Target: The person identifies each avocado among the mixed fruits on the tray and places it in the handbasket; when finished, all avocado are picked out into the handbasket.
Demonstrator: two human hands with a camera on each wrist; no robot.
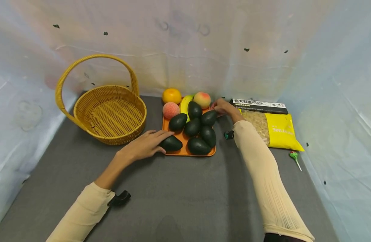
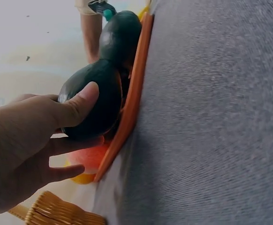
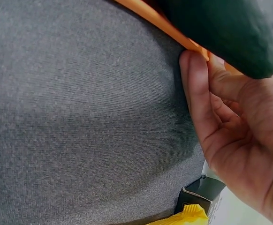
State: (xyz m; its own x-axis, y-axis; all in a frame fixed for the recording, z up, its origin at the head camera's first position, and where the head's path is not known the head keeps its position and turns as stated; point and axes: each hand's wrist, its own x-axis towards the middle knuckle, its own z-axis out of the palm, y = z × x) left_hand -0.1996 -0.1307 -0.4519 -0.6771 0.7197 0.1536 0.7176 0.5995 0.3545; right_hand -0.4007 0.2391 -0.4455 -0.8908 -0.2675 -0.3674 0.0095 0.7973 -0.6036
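Note:
My left hand (image 1: 146,145) grips a dark green avocado (image 1: 172,144) at the front left corner of an orange tray (image 1: 182,137). In the left wrist view, the thumb lies across this avocado (image 2: 103,110), with fingers on its far side. At the tray's back right, my right hand (image 1: 224,107) pinches the tray's rim. The right wrist view shows thumb and fingers on that rim (image 3: 157,21), just under another avocado (image 3: 230,33). Several more avocados (image 1: 198,146) lie on the tray, with a banana (image 1: 185,107) and a peach (image 1: 202,99) behind them.
A wicker basket (image 1: 112,138) with a tall handle stands on the left. An orange fruit (image 1: 171,95) and a pinkish-red fruit (image 1: 171,110) sit at the tray's back left. To the right lie a pasta box (image 1: 259,106), a yellow packet (image 1: 282,131) and a lollipop (image 1: 293,155).

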